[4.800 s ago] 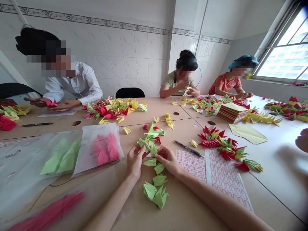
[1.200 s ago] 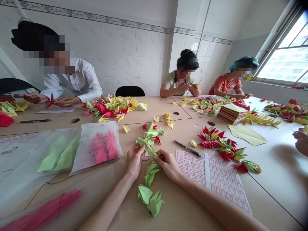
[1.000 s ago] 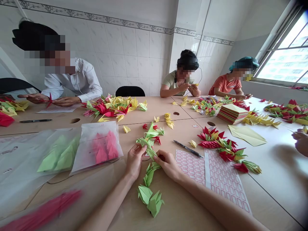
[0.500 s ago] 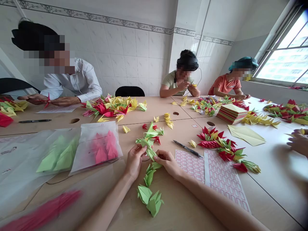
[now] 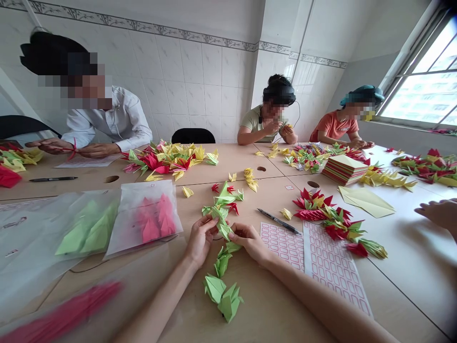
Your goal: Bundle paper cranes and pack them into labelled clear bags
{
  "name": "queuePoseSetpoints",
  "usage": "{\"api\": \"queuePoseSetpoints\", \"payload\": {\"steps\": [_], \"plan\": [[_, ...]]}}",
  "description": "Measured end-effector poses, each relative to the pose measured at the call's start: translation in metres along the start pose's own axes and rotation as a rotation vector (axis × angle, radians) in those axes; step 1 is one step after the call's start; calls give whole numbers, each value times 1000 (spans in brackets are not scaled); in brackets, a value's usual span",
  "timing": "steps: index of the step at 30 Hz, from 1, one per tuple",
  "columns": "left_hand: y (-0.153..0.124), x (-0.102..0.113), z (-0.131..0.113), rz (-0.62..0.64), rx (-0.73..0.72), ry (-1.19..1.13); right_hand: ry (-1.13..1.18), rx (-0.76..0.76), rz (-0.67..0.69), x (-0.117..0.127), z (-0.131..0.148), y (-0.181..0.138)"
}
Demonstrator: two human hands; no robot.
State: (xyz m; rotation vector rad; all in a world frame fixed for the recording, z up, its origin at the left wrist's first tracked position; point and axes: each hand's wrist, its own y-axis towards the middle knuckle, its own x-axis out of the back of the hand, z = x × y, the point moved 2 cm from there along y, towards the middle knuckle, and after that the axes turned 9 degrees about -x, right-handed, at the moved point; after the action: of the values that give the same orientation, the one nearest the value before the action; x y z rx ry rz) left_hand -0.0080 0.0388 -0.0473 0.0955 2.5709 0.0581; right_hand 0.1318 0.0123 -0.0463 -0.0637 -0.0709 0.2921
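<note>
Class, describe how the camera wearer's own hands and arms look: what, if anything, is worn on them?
The left hand and right hand are bare, with no gloves. No watch, bracelet, cable or marking shows on the wrists or the slim, tapering forearms, and no sleeve comes into view. Fingernail detail is too small to tell.

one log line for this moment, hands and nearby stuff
left hand: holding green folded paper; right hand: holding it too; nearby: black pen, printed sheets
</note>
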Motion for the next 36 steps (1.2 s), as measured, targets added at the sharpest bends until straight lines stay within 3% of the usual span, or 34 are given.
{"api": "queuePoseSetpoints", "payload": {"steps": [13, 24, 28, 31, 36], "plan": [[-2, 1, 0, -63, -129, 107, -100, 8, -79, -1, 0, 2], [-2, 1, 2, -29, -58, 132, -121, 35, -101, 2, -1, 2], [-7, -8, -2, 51, -105, 78, -87, 51, -95, 0, -1, 3], [-9, -11, -4, 45, -152, 140, -64, 45, -94, -1, 1, 3], [-7, -8, -4, 46, -75, 159, 58, 108, -272, 9, 13, 1]]}}
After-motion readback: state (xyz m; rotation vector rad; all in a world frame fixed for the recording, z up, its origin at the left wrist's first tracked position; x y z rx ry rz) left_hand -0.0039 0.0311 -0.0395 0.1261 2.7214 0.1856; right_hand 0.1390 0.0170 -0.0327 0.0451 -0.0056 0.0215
